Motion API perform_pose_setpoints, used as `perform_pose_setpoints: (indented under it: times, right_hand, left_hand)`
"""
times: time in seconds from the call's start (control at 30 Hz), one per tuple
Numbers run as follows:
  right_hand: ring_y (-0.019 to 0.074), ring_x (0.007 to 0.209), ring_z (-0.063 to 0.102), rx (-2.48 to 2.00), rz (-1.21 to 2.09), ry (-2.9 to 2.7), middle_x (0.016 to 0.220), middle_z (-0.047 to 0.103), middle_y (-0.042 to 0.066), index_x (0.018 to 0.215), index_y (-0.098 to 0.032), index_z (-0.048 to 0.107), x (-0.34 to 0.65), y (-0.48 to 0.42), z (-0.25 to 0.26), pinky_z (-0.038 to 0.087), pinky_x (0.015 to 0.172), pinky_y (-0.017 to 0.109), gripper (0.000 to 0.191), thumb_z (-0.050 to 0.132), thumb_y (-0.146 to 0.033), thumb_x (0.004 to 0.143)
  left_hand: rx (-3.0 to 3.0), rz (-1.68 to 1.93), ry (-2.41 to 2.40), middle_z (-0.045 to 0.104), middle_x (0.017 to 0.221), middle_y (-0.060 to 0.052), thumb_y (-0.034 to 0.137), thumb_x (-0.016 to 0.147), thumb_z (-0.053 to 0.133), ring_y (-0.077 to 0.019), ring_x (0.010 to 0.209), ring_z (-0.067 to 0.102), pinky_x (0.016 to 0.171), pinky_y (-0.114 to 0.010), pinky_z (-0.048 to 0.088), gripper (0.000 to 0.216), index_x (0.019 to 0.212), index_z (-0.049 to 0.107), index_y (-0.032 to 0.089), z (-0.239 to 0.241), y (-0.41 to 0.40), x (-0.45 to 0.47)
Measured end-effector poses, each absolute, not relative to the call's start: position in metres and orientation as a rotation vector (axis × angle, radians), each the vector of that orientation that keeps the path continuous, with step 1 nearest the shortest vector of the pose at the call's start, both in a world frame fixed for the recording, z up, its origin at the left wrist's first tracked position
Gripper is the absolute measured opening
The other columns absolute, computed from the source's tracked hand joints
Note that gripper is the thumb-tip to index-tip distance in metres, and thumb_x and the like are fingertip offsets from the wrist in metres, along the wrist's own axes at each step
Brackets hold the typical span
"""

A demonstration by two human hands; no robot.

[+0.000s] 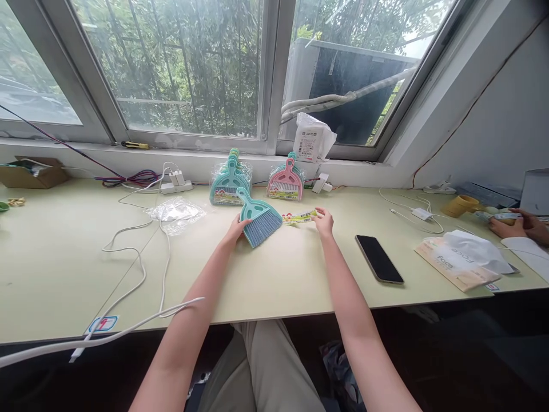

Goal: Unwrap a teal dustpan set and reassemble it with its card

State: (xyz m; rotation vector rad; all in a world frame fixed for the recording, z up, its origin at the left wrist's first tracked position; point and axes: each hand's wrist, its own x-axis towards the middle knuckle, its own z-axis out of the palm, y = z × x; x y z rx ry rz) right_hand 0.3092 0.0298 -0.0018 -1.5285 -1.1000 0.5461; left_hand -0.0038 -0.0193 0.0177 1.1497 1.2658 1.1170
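Nearest, at the 6 o'clock edge of the pale green table (274, 286), both forearms reach forward from the person's lap. The left hand (235, 230) rests against the near side of a small teal brush (257, 218), fingers curled loosely on the bristle end; whether the grip fully closes round it I cannot tell, since the brush lies flat on the table and hides the fingertips. Just to its 3 o'clock, the right hand (323, 220) lies with fingertips pressing the end of a printed paper label strip (299, 217), a light pinch or flat press rather than a closed grip. Brush and label sit almost touching, between the two hands. As a judgement, handling these well means steadying the brush by its bristle block while the label is kept flat and straight, so it does not crease. At 3 o'clock lies a black phone (379, 258), and beyond it a tissue pack (458, 260); another person's hand (521, 224) works at the far right. White cables (141, 274) loop at 9 o'clock, with an empty plastic wrapper (175, 213) near. Farther, toward 12 o'clock, stand a packed teal dustpan set (229, 183) and a pink dustpan set (286, 182) beneath the window (180, 68).
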Motion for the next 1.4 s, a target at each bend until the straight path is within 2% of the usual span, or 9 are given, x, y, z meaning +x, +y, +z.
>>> perform_pose_setpoints:
  times: [0.17, 0.33, 0.6, 0.73, 0.87, 1.0, 1.17, 1.4]
  right_hand:
    - [0.02, 0.11, 0.058, -1.039, 0.721, -1.041, 0.114, 0.062, 0.01, 0.11, -0.016, 0.056, 0.29, 0.02, 0.02, 0.049, 0.095, 0.035, 0.041, 0.064, -0.028, 0.071]
    - [0.0191, 0.111, 0.059, -0.753, 1.146, -1.14, 0.108, 0.066, 0.003, 0.101, -0.022, 0.061, 0.263, 0.001, 0.037, 0.049, 0.097, 0.033, 0.041, 0.075, -0.032, 0.063]
    - [0.0195, 0.101, 0.063, -0.853, 1.371, -1.243, 0.1, 0.068, 0.004, 0.097, -0.02, 0.063, 0.236, -0.004, 0.02, 0.048, 0.096, 0.036, 0.044, 0.079, -0.031, 0.058]
    - [0.0201, 0.098, 0.063, -1.01, 1.243, -1.262, 0.1, 0.068, 0.007, 0.096, -0.017, 0.062, 0.225, 0.002, 0.001, 0.049, 0.092, 0.038, 0.045, 0.078, -0.032, 0.057]
    - [0.0192, 0.095, 0.063, -1.135, 1.043, -1.306, 0.105, 0.066, 0.008, 0.097, -0.017, 0.061, 0.217, 0.004, -0.01, 0.051, 0.086, 0.037, 0.039, 0.071, -0.033, 0.062]
    - [0.0179, 0.092, 0.063, -1.229, 0.861, -1.435, 0.106, 0.066, 0.006, 0.095, -0.018, 0.061, 0.215, 0.005, -0.012, 0.052, 0.083, 0.035, 0.029, 0.063, -0.024, 0.067]
    - [0.0172, 0.094, 0.061, -1.257, 0.658, -1.609, 0.108, 0.061, 0.006, 0.097, -0.018, 0.061, 0.216, 0.003, -0.01, 0.052, 0.078, 0.03, 0.031, 0.055, -0.013, 0.067]
    - [0.0164, 0.081, 0.057, -1.345, 0.456, -1.767, 0.111, 0.055, 0.007, 0.114, -0.02, 0.056, 0.219, 0.003, -0.01, 0.05, 0.081, 0.034, 0.047, 0.057, -0.012, 0.068]
  left_hand:
    - [1.177, 1.072, 1.234, 0.061, 0.117, -0.008, 0.04, 0.074, 0.062, -0.0236, 0.103, 0.061, 0.076, -0.029, 0.052, 0.049, 0.119, 0.05, 0.025, 0.017, -0.021, -0.002]
    - [1.183, 1.062, 1.205, 0.064, 0.11, -0.007, 0.043, 0.074, 0.061, -0.0248, 0.1, 0.062, 0.076, -0.032, 0.053, 0.046, 0.114, 0.052, 0.023, 0.018, -0.022, 0.0]
    - [1.163, 1.058, 1.195, 0.068, 0.1, -0.007, 0.051, 0.078, 0.055, -0.0256, 0.094, 0.065, 0.079, -0.036, 0.052, 0.042, 0.108, 0.055, 0.022, 0.014, -0.021, 0.0]
    - [1.2, 1.044, 1.15, 0.067, 0.101, -0.009, 0.049, 0.074, 0.063, -0.0255, 0.094, 0.065, 0.081, -0.036, 0.053, 0.044, 0.105, 0.055, 0.02, 0.014, -0.022, -0.001]
    - [1.257, 1.027, 1.077, 0.065, 0.107, -0.009, 0.037, 0.066, 0.072, -0.0257, 0.098, 0.064, 0.085, -0.038, 0.052, 0.05, 0.109, 0.054, 0.019, 0.014, -0.022, -0.001]
    - [1.302, 1.046, 1.055, 0.063, 0.111, -0.01, 0.025, 0.062, 0.074, -0.0258, 0.104, 0.061, 0.094, -0.041, 0.047, 0.054, 0.112, 0.055, 0.017, 0.012, -0.02, 0.0]
    - [1.317, 1.037, 1.05, 0.064, 0.113, -0.011, 0.026, 0.063, 0.074, -0.0267, 0.105, 0.061, 0.094, -0.041, 0.048, 0.051, 0.11, 0.056, 0.015, 0.011, -0.019, 0.001]
    - [1.39, 0.978, 1.079, 0.064, 0.114, -0.011, 0.032, 0.062, 0.077, -0.0289, 0.107, 0.06, 0.091, -0.04, 0.049, 0.054, 0.109, 0.056, 0.015, 0.012, -0.02, 0.0]
